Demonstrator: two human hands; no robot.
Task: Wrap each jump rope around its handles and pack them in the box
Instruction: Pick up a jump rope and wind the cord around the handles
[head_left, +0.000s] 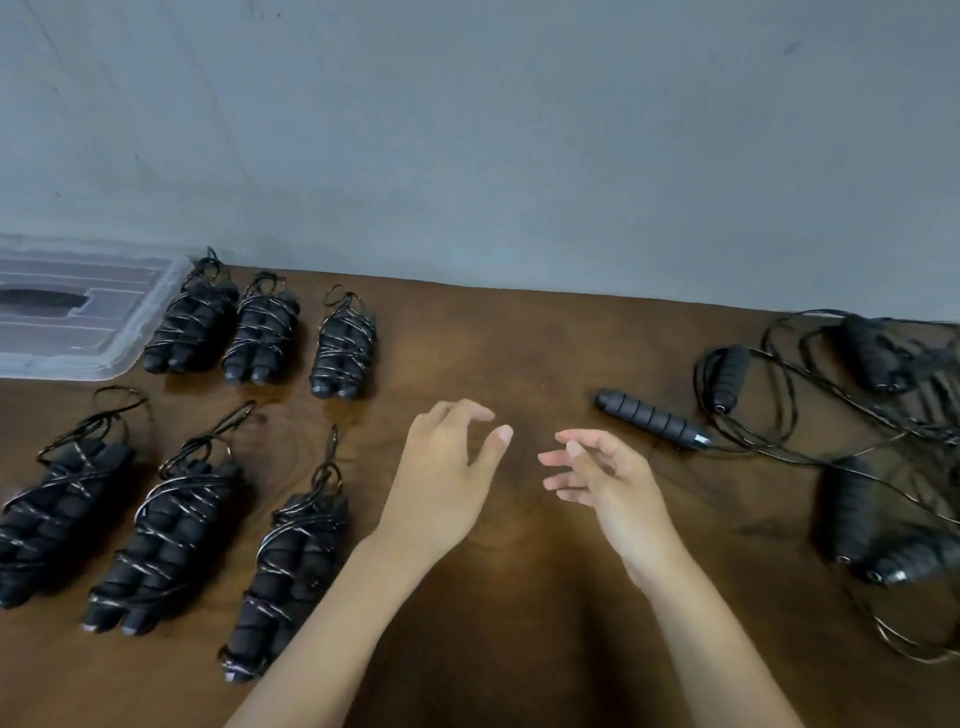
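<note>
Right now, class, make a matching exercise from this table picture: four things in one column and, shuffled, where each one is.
Things:
1. clear box
2. wrapped ropes
3. loose ropes
4. hands (left hand, right hand)

Places:
A. right side of the table
B. middle, holding nothing
C. far left corner
D. two rows on the left

Pairs: 1-C, 2-D, 3-A, 4-B

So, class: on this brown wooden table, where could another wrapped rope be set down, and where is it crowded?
Bare wood lies between the far wrapped black rope bundle and the loose black foam handle, and near the table edge between the forearms. Crowded: the tangled unwrapped ropes at right.
</note>
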